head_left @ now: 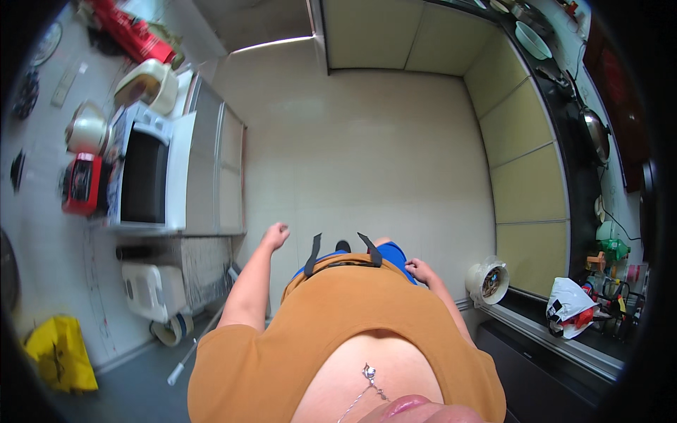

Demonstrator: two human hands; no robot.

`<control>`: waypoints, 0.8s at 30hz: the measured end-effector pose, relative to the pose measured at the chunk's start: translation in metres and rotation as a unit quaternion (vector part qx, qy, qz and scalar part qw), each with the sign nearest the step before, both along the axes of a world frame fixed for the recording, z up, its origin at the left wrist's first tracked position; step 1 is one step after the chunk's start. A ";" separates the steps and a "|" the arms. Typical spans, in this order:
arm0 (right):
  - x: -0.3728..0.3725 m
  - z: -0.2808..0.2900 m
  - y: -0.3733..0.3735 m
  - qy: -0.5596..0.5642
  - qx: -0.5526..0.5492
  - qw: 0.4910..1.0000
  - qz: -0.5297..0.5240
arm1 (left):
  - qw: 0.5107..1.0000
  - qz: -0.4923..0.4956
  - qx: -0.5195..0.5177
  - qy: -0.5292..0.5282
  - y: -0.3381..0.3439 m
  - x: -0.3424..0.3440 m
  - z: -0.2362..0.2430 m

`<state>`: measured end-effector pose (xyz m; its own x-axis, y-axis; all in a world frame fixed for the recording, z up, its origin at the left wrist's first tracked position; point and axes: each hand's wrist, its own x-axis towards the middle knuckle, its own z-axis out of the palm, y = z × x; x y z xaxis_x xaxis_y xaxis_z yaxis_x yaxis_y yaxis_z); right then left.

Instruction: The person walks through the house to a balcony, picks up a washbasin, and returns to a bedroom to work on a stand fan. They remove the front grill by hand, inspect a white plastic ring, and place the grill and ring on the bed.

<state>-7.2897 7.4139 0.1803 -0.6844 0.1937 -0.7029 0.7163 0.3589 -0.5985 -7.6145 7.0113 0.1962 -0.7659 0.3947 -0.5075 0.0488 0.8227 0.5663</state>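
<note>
My left hand (277, 235) hangs out in front of my body with its fingers curled in, and I see nothing in it. It is near the lower corner of a white-topped cabinet (224, 169), apart from it. My right hand (421, 271) is down beside my blue shorts (395, 258), its fingers bent and no object showing in them. Whether its fingertips touch the cloth I cannot tell. Two dark straps (369, 248) stick out at the front of my waist.
On the cabinet at left stand a microwave (144, 176), a cream rice cooker (149, 86) and a red appliance (84, 185). A white bin (488, 280) stands right of me. A dark counter (580, 204) above yellow-green cupboards carries a pan (594, 134). Pale floor (367, 155) lies ahead.
</note>
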 end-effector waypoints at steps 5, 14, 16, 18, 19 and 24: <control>-0.071 -0.004 0.081 -0.047 -0.014 0.963 -0.265 | 0.989 0.008 0.148 -0.006 0.176 -0.149 0.058; -0.339 -0.004 0.285 -0.168 0.084 0.971 -0.147 | 0.996 -0.038 -0.045 -0.065 0.166 -0.275 -0.008; -0.453 0.020 0.312 -0.142 0.160 0.977 -0.018 | 0.985 0.137 -0.042 -0.097 0.121 -0.286 -0.012; -0.553 0.013 0.329 0.072 0.257 0.964 -0.010 | 0.946 0.312 0.008 -0.090 0.089 -0.294 -0.020; -0.610 0.020 0.331 0.136 0.265 0.954 -0.016 | 0.901 0.414 0.057 -0.114 0.081 -0.301 -0.025; -0.868 0.097 0.257 0.249 0.033 0.968 0.005 | 0.819 0.528 0.009 -0.222 0.067 -0.326 -0.046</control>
<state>-8.1575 7.6704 0.2776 -0.9372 0.2186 -0.2716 0.3411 0.4136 -0.8441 -7.9402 7.0779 0.1501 -0.4256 -0.3599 -0.8302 -0.8999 0.2641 0.3469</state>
